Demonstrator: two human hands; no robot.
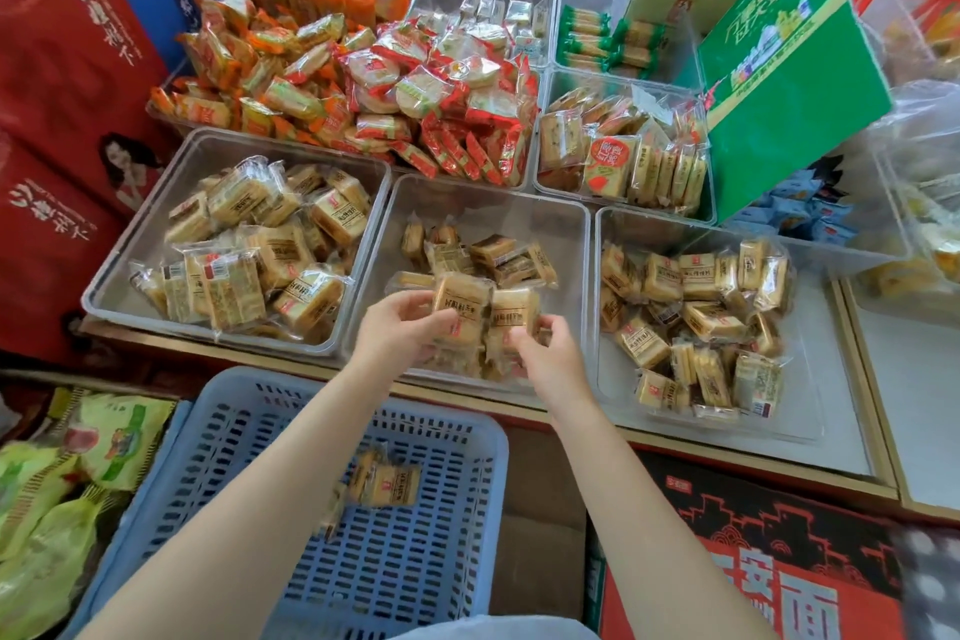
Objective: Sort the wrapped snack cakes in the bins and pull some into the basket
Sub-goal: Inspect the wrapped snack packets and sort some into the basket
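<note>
Both hands worked over the near edge of the clear plastic middle bin (pixel 524 213): left hand (pixel 400 327) gripped a tan wrapped snack cake (pixel 460 304) — right hand (pixel 545 353) pinched another cake (pixel 514 312). Below, the blue slotted plastic basket (pixel 467 437) held a few wrapped cakes (pixel 384 483), its floor mostly bare.

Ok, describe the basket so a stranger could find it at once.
Start at the front row of three clear bins holding tan wrapped cakes. Below the counter edge, under the left arm, sits the basket. It is the only pale blue slotted plastic container, holding just a few cakes, while its neighbours are yellow-green bags and a red-and-black box.
</note>
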